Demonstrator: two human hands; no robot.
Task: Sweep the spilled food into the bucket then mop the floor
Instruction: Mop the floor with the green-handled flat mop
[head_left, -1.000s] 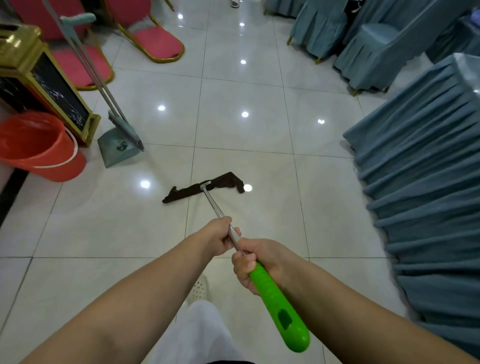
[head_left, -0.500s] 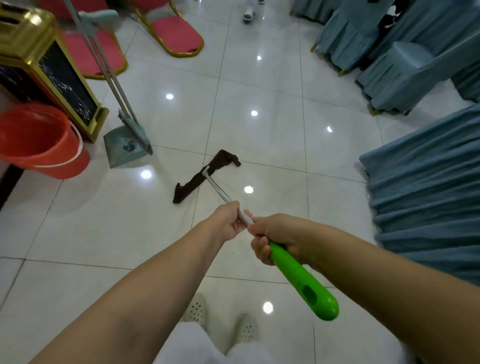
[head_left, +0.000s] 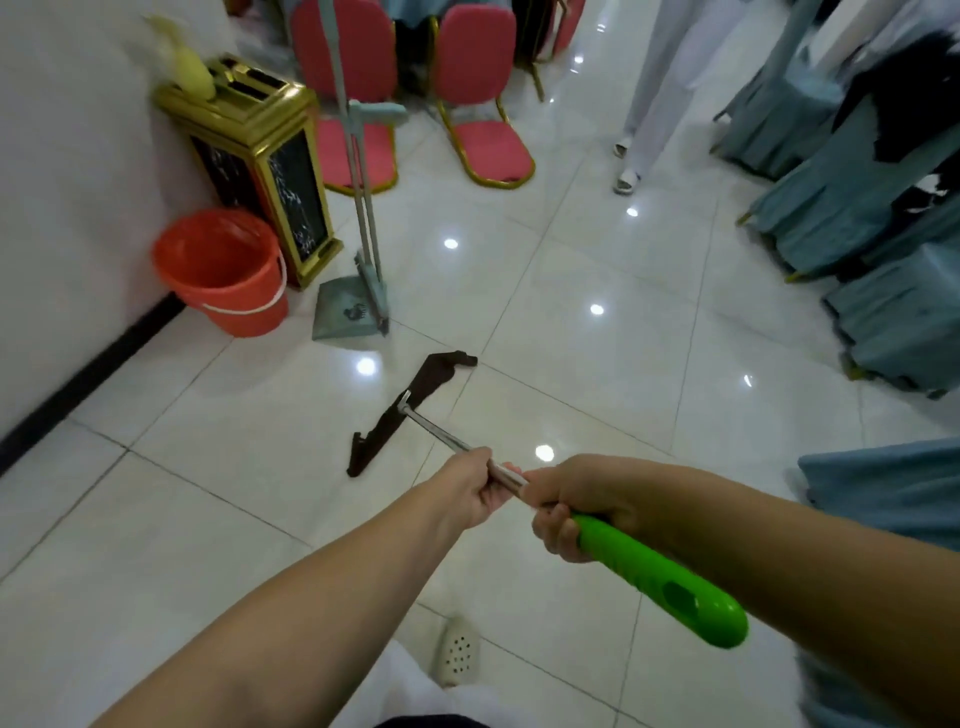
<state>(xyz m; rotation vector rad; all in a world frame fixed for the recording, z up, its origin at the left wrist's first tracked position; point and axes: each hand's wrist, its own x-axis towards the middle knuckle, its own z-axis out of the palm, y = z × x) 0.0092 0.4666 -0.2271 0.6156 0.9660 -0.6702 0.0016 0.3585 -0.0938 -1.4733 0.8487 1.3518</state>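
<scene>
Head view. The person is gripping a flat mop (head_left: 415, 410) with both hands just right of the frame's centre. The left hand (head_left: 470, 491) is wrapping the bare metal shaft, fingers (head_left: 496, 493) curled tight around it; the right hand (head_left: 582, 506) is clasping the upper end of the green plastic grip (head_left: 660, 579), fingers pressed closed on it. The dark cloth head is lying flat on the floor at centre frame, angled toward the upper right.

Handling, as judged: the shaft looks thin, stiff and light, the cloth limp and likely dragging when damp; the smooth metal may be slipping under a loose palm, so the ribbed green grip is offering the surer hold, with the lower hand steering.

The red bucket (head_left: 223, 270) is standing at the left against the wall, beside a gold-framed waste bin (head_left: 260, 156). A grey-green dustpan (head_left: 348, 306) with an upright handle is resting just right of the bucket.

The floor (head_left: 597, 374) is glossy white tile, reflecting ceiling lights and probably slick. Red chairs (head_left: 467, 93) are crowding the top of the frame; blue-covered furniture (head_left: 857, 208) is lining the right edge.
</scene>
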